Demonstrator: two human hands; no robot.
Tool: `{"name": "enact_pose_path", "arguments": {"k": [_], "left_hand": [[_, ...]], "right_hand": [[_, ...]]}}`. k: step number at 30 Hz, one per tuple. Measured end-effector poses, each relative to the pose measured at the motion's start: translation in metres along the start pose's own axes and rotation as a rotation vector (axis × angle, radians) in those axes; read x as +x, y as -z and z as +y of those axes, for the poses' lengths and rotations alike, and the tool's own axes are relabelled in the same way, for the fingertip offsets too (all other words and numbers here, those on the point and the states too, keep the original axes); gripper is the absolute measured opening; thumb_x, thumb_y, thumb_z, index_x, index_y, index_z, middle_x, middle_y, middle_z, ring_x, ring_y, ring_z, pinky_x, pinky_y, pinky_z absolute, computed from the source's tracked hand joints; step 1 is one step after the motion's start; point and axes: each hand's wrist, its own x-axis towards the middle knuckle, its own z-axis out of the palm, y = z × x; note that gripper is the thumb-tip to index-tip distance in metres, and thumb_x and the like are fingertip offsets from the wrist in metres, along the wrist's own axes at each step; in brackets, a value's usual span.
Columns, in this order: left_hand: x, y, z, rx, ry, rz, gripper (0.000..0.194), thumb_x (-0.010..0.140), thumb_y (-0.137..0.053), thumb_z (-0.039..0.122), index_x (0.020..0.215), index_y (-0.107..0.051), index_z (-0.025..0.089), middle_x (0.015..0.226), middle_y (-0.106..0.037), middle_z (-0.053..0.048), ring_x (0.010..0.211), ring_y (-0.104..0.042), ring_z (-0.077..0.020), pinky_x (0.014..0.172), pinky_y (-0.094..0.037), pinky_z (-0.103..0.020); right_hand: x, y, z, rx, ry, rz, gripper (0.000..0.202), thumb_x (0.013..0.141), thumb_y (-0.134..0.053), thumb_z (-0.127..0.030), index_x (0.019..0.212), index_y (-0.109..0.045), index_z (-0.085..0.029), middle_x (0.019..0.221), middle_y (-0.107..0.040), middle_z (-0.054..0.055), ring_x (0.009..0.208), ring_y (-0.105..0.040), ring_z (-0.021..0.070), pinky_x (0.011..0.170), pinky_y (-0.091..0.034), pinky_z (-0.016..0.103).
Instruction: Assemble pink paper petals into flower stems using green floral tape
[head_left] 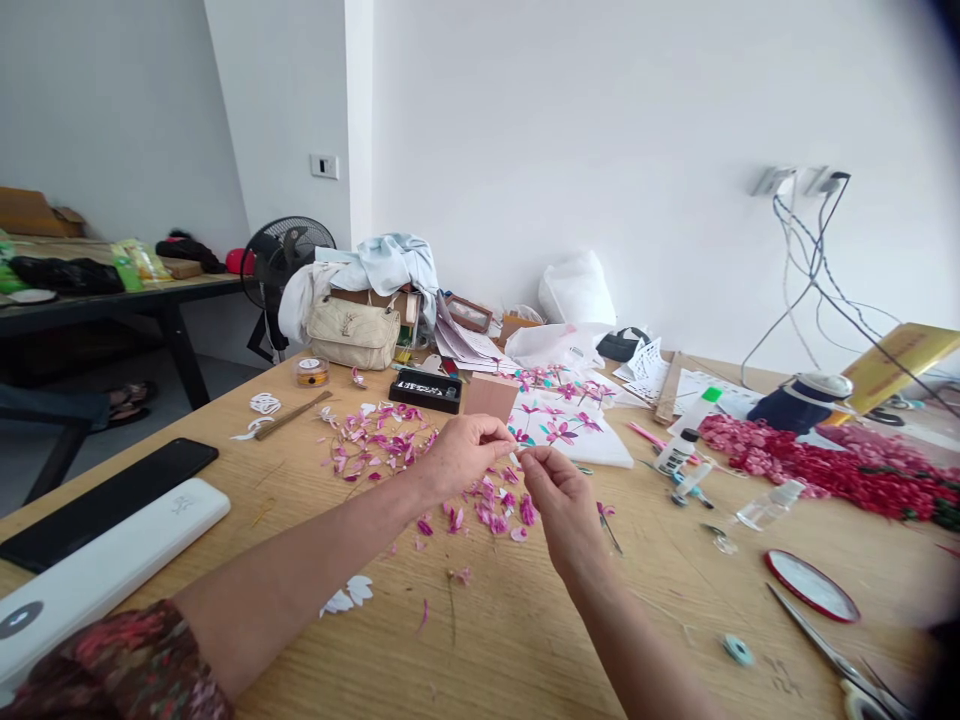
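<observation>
My left hand (pixel 466 452) and my right hand (pixel 559 500) meet fingertip to fingertip above the middle of the table. Both are pinched closed. A tiny pale piece shows between the fingertips, too small to name. Beneath and to the left of them lie many loose pink petals (pixel 386 432), some on thin stems. Just behind my hands, a white foam block (pixel 611 447) holds pink flowers (pixel 559 432) with green leaves. White petals (pixel 349 594) rest near my left forearm. A single pink flower on a stem (pixel 607 515) lies right of my right hand.
Scissors (pixel 821 635), a red-rimmed round dish (pixel 812 586), a spray bottle (pixel 770 505) and a black-capped bottle (pixel 676 452) stand or lie at right. Red and pink flower strands (pixel 810 455) stretch behind them. A white power bank-like bar (pixel 112 560) and black tray (pixel 425 390) are leftward.
</observation>
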Motion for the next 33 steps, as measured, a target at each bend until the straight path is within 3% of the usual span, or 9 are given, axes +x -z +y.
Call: {"name": "enact_pose_path", "arguments": {"k": [5, 9, 12, 14, 19, 22, 25, 29, 33], "left_hand": [[0.002, 0.003, -0.004, 0.384, -0.198, 0.015, 0.016, 0.077, -0.049, 0.018, 0.069, -0.061, 0.014, 0.072, -0.057, -0.001, 0.07, -0.052, -0.012, 0.065, -0.038, -0.022], [0.004, 0.006, -0.011, 0.674, -0.345, -0.092, 0.022, 0.081, -0.043, 0.016, 0.068, -0.061, 0.013, 0.072, -0.055, -0.003, 0.071, -0.051, -0.014, 0.065, -0.037, -0.024], [0.005, 0.01, -0.009, 0.719, -0.411, -0.198, 0.023, 0.081, -0.043, 0.014, 0.067, -0.061, 0.012, 0.071, -0.054, -0.003, 0.071, -0.05, -0.0141, 0.063, -0.036, -0.024], [0.004, 0.015, -0.003, 0.608, -0.41, -0.305, 0.021, 0.08, -0.044, 0.012, 0.069, -0.061, 0.012, 0.071, -0.054, -0.003, 0.069, -0.049, -0.0122, 0.063, -0.036, -0.023], [-0.001, 0.024, 0.007, -0.065, -0.208, -0.536, 0.007, 0.074, -0.056, 0.016, 0.072, -0.062, 0.012, 0.071, -0.055, -0.001, 0.067, -0.05, -0.0089, 0.064, -0.038, -0.02], [-0.002, 0.021, 0.006, -0.398, -0.064, -0.476, 0.009, 0.073, -0.059, 0.022, 0.073, -0.061, 0.013, 0.069, -0.055, 0.0, 0.065, -0.05, -0.0083, 0.065, -0.038, -0.021], [0.0, 0.015, 0.004, -0.484, 0.008, -0.318, 0.012, 0.073, -0.059, 0.024, 0.071, -0.059, 0.012, 0.067, -0.056, 0.0, 0.064, -0.05, -0.0084, 0.065, -0.039, -0.022], [0.005, 0.013, 0.003, -0.131, -0.014, -0.097, 0.009, 0.072, -0.057, 0.019, 0.066, -0.059, 0.012, 0.069, -0.057, -0.001, 0.067, -0.052, -0.0106, 0.067, -0.039, -0.023], [0.005, 0.016, 0.004, 0.306, -0.184, -0.125, 0.013, 0.075, -0.052, 0.015, 0.066, -0.061, 0.014, 0.073, -0.057, -0.001, 0.071, -0.052, -0.0117, 0.068, -0.038, -0.022]], "right_hand": [[-0.005, 0.002, -0.011, -0.779, 0.285, -0.079, 0.022, 0.082, -0.039, -0.026, 0.075, -0.058, -0.019, 0.06, -0.056, 0.001, 0.055, -0.048, 0.013, 0.05, -0.027, 0.022], [-0.006, 0.006, -0.023, -1.039, 0.426, -0.192, 0.023, 0.084, -0.039, -0.02, 0.076, -0.06, -0.02, 0.07, -0.06, 0.003, 0.062, -0.053, 0.0135, 0.05, -0.026, 0.021], [0.0, 0.017, -0.034, -1.041, 0.493, -0.255, 0.023, 0.084, -0.041, -0.022, 0.077, -0.063, -0.021, 0.068, -0.058, 0.003, 0.061, -0.052, 0.0125, 0.05, -0.028, 0.021], [0.008, 0.028, -0.041, -0.966, 0.498, -0.319, 0.024, 0.084, -0.042, -0.024, 0.075, -0.064, -0.021, 0.067, -0.057, 0.002, 0.06, -0.051, 0.0123, 0.051, -0.031, 0.021], [0.028, 0.051, -0.039, -0.51, 0.301, -0.46, 0.02, 0.079, -0.05, -0.031, 0.069, -0.063, -0.019, 0.069, -0.062, 0.002, 0.065, -0.054, 0.0132, 0.06, -0.04, 0.023], [0.027, 0.049, -0.019, -0.28, 0.192, -0.41, 0.021, 0.076, -0.053, -0.036, 0.071, -0.063, -0.018, 0.069, -0.063, 0.002, 0.064, -0.054, 0.0139, 0.06, -0.043, 0.024], [0.013, 0.039, -0.003, -0.332, 0.222, -0.338, 0.024, 0.079, -0.049, -0.036, 0.075, -0.064, -0.017, 0.067, -0.064, 0.002, 0.062, -0.055, 0.014, 0.057, -0.042, 0.023], [-0.01, 0.031, -0.012, -0.698, 0.43, -0.315, 0.025, 0.084, -0.041, -0.028, 0.08, -0.065, -0.02, 0.066, -0.063, 0.002, 0.059, -0.054, 0.0119, 0.053, -0.037, 0.02], [-0.018, 0.036, -0.042, -0.97, 0.677, -0.263, 0.03, 0.086, -0.037, -0.023, 0.075, -0.065, -0.019, 0.056, -0.057, 0.002, 0.05, -0.048, 0.0101, 0.047, -0.03, 0.02]]}}
